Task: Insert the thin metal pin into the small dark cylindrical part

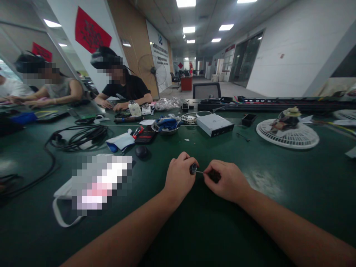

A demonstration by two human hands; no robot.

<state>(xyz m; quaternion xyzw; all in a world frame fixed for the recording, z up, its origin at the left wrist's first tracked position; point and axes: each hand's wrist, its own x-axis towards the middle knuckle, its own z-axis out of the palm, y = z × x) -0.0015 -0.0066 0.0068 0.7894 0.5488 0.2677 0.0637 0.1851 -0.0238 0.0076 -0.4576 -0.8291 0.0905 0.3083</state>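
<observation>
Over the green table (178,230), my left hand (181,173) is closed around a small dark cylindrical part (193,169) whose round, shiny end faces right. My right hand (226,180) is just to its right, with thumb and forefinger pinched on the end of a thin light-coloured rod (199,171). The rod reaches from the cylindrical part to those fingertips. Most of the cylindrical part is hidden by my left fingers, and the part's exact kind is too small to tell.
Farther back are a silver disc drive (215,124), a bowl (166,129) with blue items and a white fan grille (287,134). At left lie a black mouse (141,151), coiled black cables (80,138) and a blurred-out device (101,183). Other people sit beyond, at left.
</observation>
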